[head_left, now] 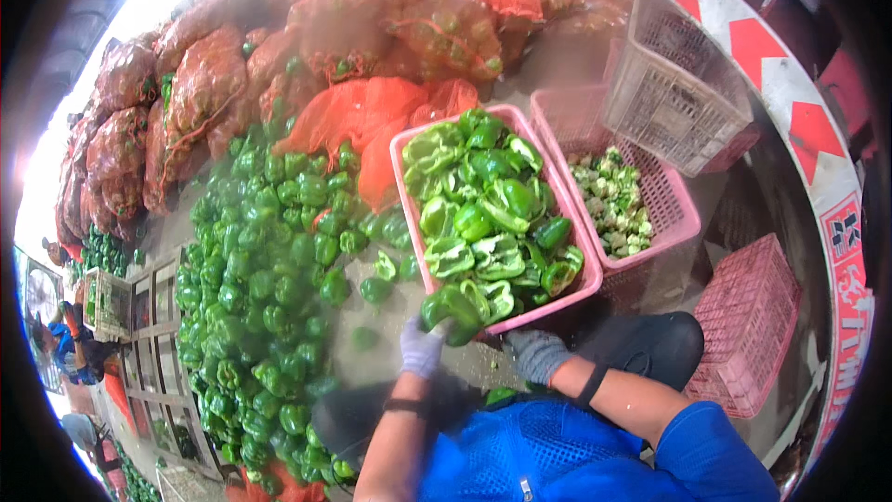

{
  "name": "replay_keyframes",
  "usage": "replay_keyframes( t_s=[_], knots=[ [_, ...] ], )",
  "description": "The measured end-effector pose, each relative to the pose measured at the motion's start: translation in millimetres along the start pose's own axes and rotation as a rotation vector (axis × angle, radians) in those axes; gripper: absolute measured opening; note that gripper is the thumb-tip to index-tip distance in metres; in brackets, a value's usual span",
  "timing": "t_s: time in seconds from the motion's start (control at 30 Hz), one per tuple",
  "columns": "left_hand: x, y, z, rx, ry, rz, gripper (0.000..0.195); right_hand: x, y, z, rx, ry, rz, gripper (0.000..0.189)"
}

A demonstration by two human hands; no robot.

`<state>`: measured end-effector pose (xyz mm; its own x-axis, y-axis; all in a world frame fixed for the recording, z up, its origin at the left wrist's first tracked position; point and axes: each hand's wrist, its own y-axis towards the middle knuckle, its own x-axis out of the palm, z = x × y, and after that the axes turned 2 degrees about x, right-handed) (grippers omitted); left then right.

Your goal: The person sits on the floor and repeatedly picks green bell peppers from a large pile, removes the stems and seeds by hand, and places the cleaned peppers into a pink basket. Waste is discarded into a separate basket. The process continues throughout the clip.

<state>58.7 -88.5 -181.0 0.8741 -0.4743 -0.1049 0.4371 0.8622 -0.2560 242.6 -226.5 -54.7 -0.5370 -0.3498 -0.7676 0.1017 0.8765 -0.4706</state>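
Observation:
My left hand (422, 351), in a pale lavender glove, grips a green bell pepper (451, 314) at the near corner of a pink plastic crate (496, 326). Halved and whole green peppers (498, 254) fill that crate, several with their pale insides showing. Just below the crate's near rim is my right hand (538, 355) in a grey knitted glove. Its fingertips are partly hidden, and I cannot tell whether it holds anything. A large heap of whole green peppers (258, 307) lies on the floor to my left.
A second pink crate (669, 213) holds pepper cores (613, 206). Beyond it stands a tilted grey crate (676, 90); another pink crate (749, 328) is at right. Full mesh sacks (390, 21) are stacked behind. A wooden pallet (157, 335) and people (77, 348) appear at far left.

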Motion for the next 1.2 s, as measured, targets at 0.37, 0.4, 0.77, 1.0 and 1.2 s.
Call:
replay_keyframes(
  t_s=[0.37, 0.4, 0.77, 1.0, 1.2],
  knots=[
    [16, -29, 57, 0.080, -0.474, -0.313, 0.057, 36, 76, 24, -0.410, 0.851, 0.392, 0.069],
    [19, -30, 58, 0.085, -0.452, -0.297, 0.057, 45, 82, 38, -0.324, 0.660, 0.340, 0.067],
    [34, 11, 78, -0.260, -1.341, -0.209, 0.060, 4, 88, 90, 0.257, 0.824, 0.916, 0.046],
    [54, 12, 76, -0.360, -1.200, -0.416, 0.059, -49, 57, 32, -0.456, 0.381, 0.543, 0.044],
    [47, 3, 68, -0.478, -1.164, -0.282, 0.046, -32, 61, -2, -0.421, 0.313, 0.101, 0.059]
  ],
)
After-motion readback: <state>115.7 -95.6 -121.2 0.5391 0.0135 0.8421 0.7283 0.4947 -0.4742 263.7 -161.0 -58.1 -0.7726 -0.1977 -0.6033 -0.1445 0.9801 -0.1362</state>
